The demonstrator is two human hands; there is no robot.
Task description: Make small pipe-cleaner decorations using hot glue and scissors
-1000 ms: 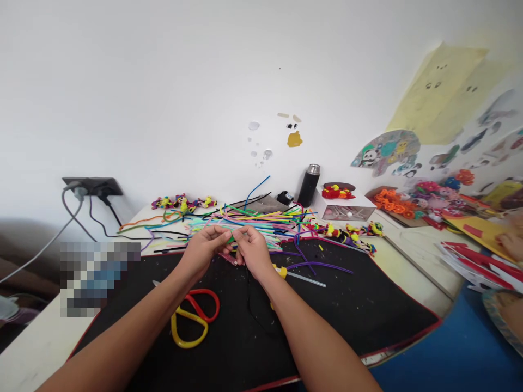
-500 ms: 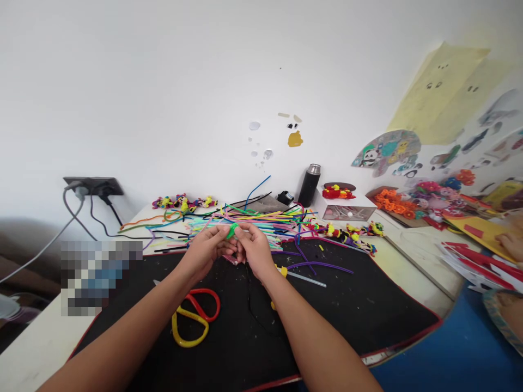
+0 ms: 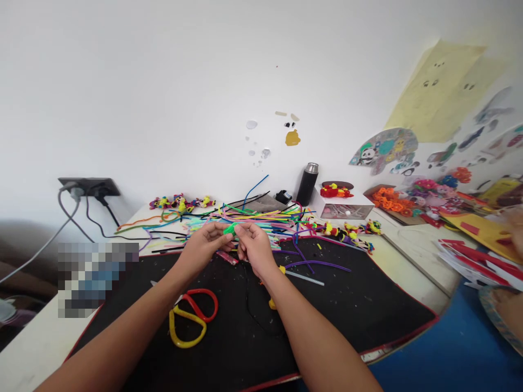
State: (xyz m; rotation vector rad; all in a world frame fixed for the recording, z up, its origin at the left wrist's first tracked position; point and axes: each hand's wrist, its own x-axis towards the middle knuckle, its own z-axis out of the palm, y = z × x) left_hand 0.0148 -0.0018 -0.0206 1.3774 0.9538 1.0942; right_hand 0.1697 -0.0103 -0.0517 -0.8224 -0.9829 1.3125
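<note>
A small bright green piece [image 3: 231,229] is pinched between the fingertips of both hands, above the far part of the black mat [image 3: 343,305]. My left hand [image 3: 204,244] grips it from the left, fingers bent. From the right, my right hand [image 3: 256,245] holds it with thumb and finger. Below the hands lies a small red object [image 3: 227,257], partly hidden. Scissors with one red and one yellow handle [image 3: 188,329] rest on the mat beside my left forearm. Many colourful pipe cleaners [image 3: 281,219] lie behind the hands.
Yellow-and-red figures [image 3: 351,231] and purple pipe cleaners [image 3: 318,265] lie to the right. A black flask [image 3: 308,184] and a clear-fronted box [image 3: 345,209] stand by the wall. At the left are a power socket [image 3: 90,187] and cables. Another person's hand [image 3: 514,223] shows at the far right.
The fingers of my left hand have shifted on the green piece, and more of the piece and of the red object below shows. The view has moved slightly.
</note>
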